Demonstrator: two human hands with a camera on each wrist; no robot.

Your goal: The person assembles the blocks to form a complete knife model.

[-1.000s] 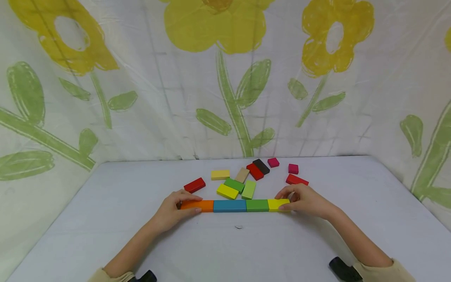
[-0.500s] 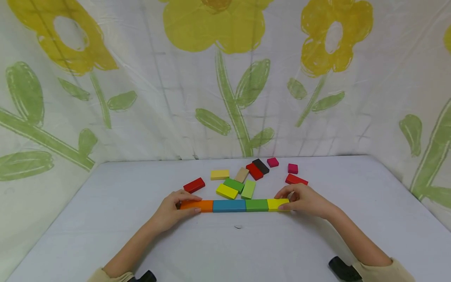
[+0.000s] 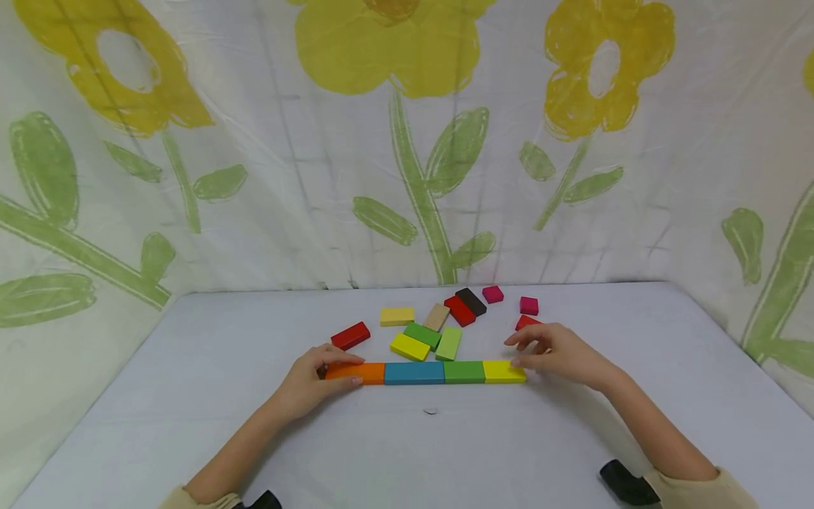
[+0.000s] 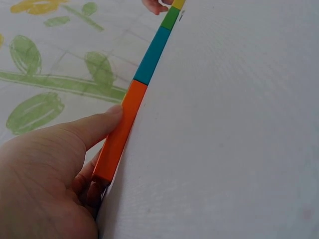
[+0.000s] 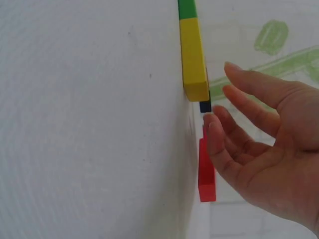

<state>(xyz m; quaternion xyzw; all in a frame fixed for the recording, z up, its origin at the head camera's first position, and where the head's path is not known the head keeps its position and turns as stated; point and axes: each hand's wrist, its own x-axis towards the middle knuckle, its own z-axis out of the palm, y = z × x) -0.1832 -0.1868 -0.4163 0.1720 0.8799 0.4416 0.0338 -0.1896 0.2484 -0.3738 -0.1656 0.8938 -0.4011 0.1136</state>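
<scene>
An orange block (image 3: 372, 374), a blue block (image 3: 414, 373), a green block (image 3: 464, 372) and a yellow block (image 3: 499, 372) lie end to end in one straight row. At the row's left end my left hand (image 3: 305, 382) pinches the orange block, thumb on the near side and fingers on the far side. My right hand (image 3: 562, 357) hovers just beyond the yellow end with fingers apart and loosely bent. In the right wrist view, a gap shows between these fingers and the yellow block (image 5: 193, 55), and nothing is held.
Behind the row lie a yellow block (image 3: 410, 346), a light green block (image 3: 449, 343) and several more. A dark red block (image 3: 350, 335) lies behind my left hand. A red block (image 3: 527, 322) is partly hidden behind my right hand. A flower-painted curtain (image 3: 254, 233) stands behind the white table (image 3: 356, 452).
My right hand has let go of the yellow block and shifted slightly right and up from it, its fingers spreading. The left hand and the row stay as they were.
</scene>
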